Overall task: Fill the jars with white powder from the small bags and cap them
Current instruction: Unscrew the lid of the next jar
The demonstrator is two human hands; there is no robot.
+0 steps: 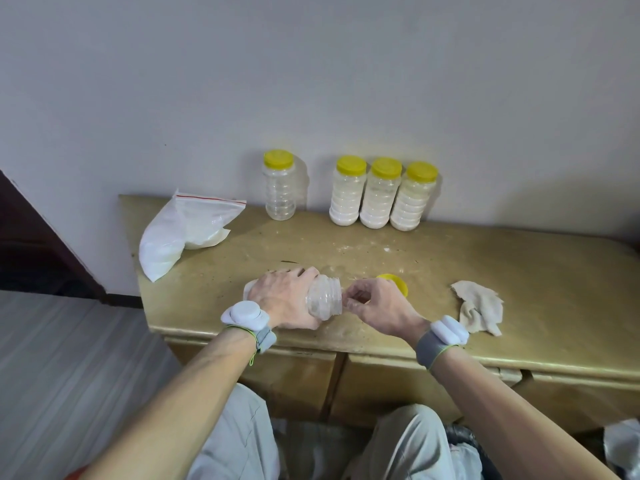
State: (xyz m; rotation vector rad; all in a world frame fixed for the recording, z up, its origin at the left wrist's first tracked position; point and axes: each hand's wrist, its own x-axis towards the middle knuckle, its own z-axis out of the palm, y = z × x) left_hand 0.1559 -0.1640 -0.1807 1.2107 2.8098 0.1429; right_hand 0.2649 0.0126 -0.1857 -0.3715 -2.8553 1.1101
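Your left hand (pixel 284 296) grips the uncapped jar (pixel 323 297), tilted near the table (pixel 519 271) front, right hand (pixel 377 306) curled at its mouth, holding I cannot tell what; three filled jars (pixel 381 199) stand capped, one empty jar (pixel 280 188) waits.

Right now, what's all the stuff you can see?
full jars: three, white powder, yellow-capped, back by the wall
empty jar: one, clear, yellow-capped, left of them
open jar: one, clear, tilted, in left hand
loose cap: one, yellow, on table behind right hand
bags: two it seems, white, table's back left corner
rag: one, beige, table's right side
table: one, tan
wristbands: two, white and grey, one per wrist
left hand: grips the open jar
right hand: fingers curled at jar's mouth; what it holds is unclear
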